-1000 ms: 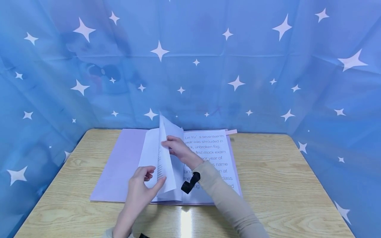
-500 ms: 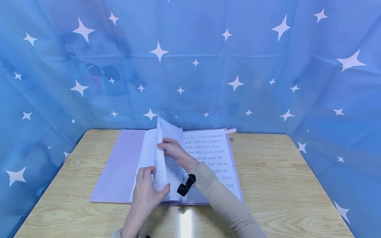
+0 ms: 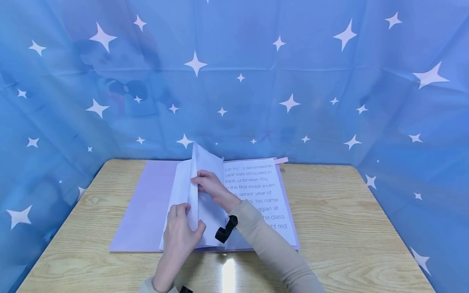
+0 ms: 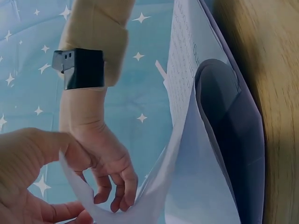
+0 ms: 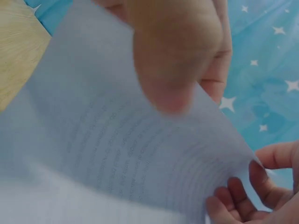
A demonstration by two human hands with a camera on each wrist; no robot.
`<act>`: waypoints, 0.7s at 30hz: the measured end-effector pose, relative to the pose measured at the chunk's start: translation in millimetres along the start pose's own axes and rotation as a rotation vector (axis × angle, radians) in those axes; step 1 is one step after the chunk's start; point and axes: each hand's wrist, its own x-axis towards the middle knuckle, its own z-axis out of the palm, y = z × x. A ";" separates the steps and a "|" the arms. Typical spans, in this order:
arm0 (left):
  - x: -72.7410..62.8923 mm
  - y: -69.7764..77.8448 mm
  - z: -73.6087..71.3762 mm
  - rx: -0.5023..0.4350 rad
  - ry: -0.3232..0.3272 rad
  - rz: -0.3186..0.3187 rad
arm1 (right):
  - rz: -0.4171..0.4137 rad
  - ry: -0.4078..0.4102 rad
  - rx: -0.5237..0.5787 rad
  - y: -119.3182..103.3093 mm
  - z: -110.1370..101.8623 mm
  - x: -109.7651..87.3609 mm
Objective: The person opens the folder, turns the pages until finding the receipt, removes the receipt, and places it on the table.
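A lavender folder (image 3: pixel 146 211) lies open, with white printed pages inside. One page (image 3: pixel 193 195) stands raised and curved near the middle. My right hand (image 3: pixel 212 187) reaches across and pinches that page partway up its edge. Lower down, my left hand (image 3: pixel 179 228) has its thumb and curled fingers around the same page's edge. In the left wrist view, the page curves between my left hand (image 4: pixel 37 172) and my right hand (image 4: pixel 105 158). Small print shows on the page (image 5: pixel 117 154) in the right wrist view, under my right thumb (image 5: pixel 168 88).
Large text covers the right-hand page (image 3: pixel 256 191), and a pink tab (image 3: pixel 281 160) sticks out at its top corner. The folder rests on a wooden table (image 3: pixel 329 228). A blue star-patterned curtain (image 3: pixel 234 101) hangs behind and at both sides. My right wrist wears a black strap (image 3: pixel 226 230).
Both hands stay at the page. My right hand has shifted slightly left with the upper edge, and my left hand has moved slightly right and closer around the lower edge.
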 end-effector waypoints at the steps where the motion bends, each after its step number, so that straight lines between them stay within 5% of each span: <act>1: -0.2 -0.6 -0.8 0.001 0.004 0.003 | 0.001 -0.001 0.003 0.4 0.0 0.0; 9: 0.0 -6.7 -11.8 -0.034 0.047 0.017 | 0.014 -0.008 0.052 0.7 0.7 0.0; 15: 2.5 -15.8 -17.6 -0.038 0.123 0.095 | 0.021 -0.014 0.065 -1.8 0.6 -1.3; 21: 3.6 -26.8 -24.5 -0.061 0.111 0.104 | 0.028 -0.020 0.070 -4.0 -3.1 -3.6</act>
